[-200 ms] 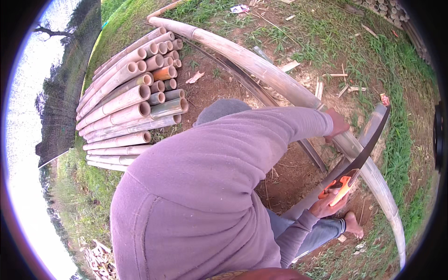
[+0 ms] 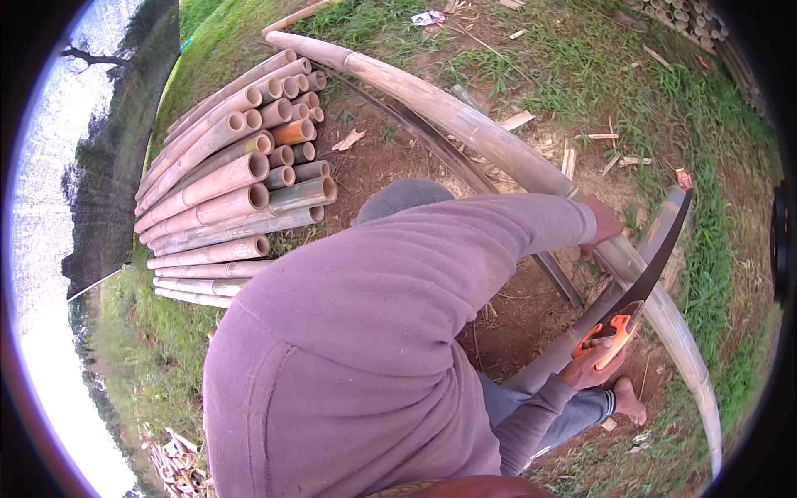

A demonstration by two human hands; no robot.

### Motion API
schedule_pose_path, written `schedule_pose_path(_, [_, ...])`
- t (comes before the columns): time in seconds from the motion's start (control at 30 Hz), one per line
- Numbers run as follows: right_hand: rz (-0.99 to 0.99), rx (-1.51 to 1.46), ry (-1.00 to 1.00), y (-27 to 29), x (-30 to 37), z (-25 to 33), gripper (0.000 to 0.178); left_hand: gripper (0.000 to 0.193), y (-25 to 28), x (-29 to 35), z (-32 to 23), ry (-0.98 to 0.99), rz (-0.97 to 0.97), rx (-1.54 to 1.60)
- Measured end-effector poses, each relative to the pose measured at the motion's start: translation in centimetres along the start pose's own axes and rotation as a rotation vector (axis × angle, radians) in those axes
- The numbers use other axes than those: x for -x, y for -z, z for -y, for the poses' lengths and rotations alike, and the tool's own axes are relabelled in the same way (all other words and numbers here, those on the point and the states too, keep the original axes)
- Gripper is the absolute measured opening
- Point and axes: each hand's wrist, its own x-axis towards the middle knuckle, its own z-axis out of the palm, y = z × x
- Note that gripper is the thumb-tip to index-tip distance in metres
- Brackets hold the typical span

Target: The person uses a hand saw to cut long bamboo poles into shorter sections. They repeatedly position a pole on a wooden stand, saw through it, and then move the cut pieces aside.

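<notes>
A long, pale bamboo pole [image 2: 477, 133] runs from the far left down to the near right. My left hand [image 2: 604, 222] is closed around it. In my right hand [image 2: 589, 365] is the orange handle of a handsaw [image 2: 660, 257], whose dark curved blade crosses the pole just on the near side of my left hand. Where the teeth meet the bamboo is too small to make out. A second bamboo pole [image 2: 664, 220] slants beneath the first, partly hidden by it and by the saw. My purple left sleeve [image 2: 365, 332] covers much of the view.
A stack of cut bamboo lengths [image 2: 241, 178] lies at the left, open ends facing me. Dark narrow bars [image 2: 444, 149] pass under the long pole. Bamboo offcuts [image 2: 568, 159] lie on the dirt and grass. My bare foot [image 2: 628, 400] stands near the right hand. More bamboo is piled far right.
My right hand and the saw handle have shifted slightly to the right. My left sleeve has also moved a little to the right. The left hand keeps its grip on the pole.
</notes>
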Motion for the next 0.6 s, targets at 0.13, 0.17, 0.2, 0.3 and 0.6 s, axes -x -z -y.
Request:
schedule_pose_path(0.13, [-0.068,0.122,0.123,0.0,-0.6,0.7,0.055,0.088,0.2,0.0,0.1,-0.047,0.000,0.016])
schedule_pose_path(0.17, [-0.090,0.162,0.184,-0.1,-0.6,0.9,0.055,0.088,0.3,-0.1,0.5,-0.060,-0.011,0.013])
schedule_pose_path(0.2, [-0.099,0.125,0.188,-0.3,-0.5,1.0,0.056,0.087,0.4,0.0,1.0,-0.064,-0.013,0.003])
schedule_pose_path(0.3, [-0.128,0.029,0.202,-1.0,-0.3,1.7,0.058,0.085,2.9,-0.1,0.7,-0.092,-0.077,-0.037])
schedule_pose_path(0.6, [-0.054,-0.009,0.126,-6.2,-7.3,1.3,0.055,0.082,6.3,-4.4,5.7,0.000,-0.134,-0.117])
